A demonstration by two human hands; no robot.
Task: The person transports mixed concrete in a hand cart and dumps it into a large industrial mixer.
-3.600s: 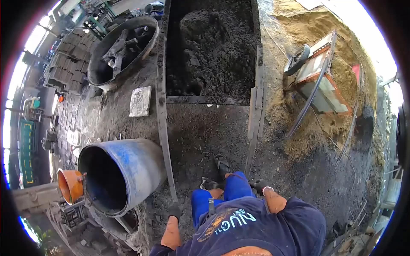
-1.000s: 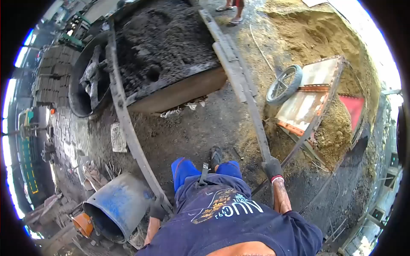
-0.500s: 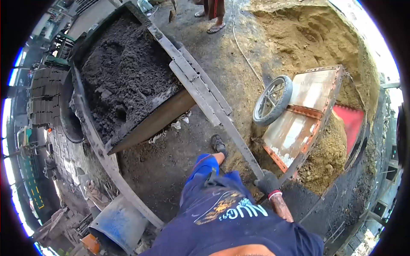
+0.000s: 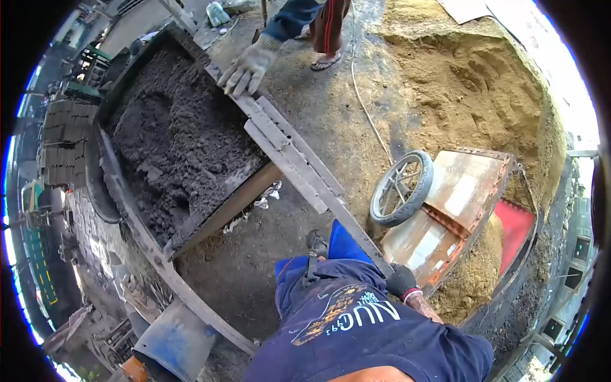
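A wheelbarrow (image 4: 219, 239) full of dark, damp, crumbly material (image 4: 178, 134) stands in front of me, with two long handles running back toward my body. My right hand (image 4: 402, 280), in a dark glove with a red and white band at the wrist, is closed around the end of the right handle (image 4: 356, 226). The left handle (image 4: 203, 312) runs down beside my shirt. My left hand does not show. Another person's gloved hand (image 4: 245, 70) rests on the right rim of the wheelbarrow.
On the right, a tipped cart (image 4: 445, 216) with a spoked wheel (image 4: 402, 189) lies by a sand pile (image 4: 471, 83). A blue-stained drum (image 4: 175, 340) stands at lower left. A cable (image 4: 366, 95) crosses the ground. The other person's sandalled foot (image 4: 325, 62) is ahead.
The other person has come closer and put a gloved hand on the wheelbarrow's rim. My right hand keeps its hold on the handle, and my view has shifted slightly.
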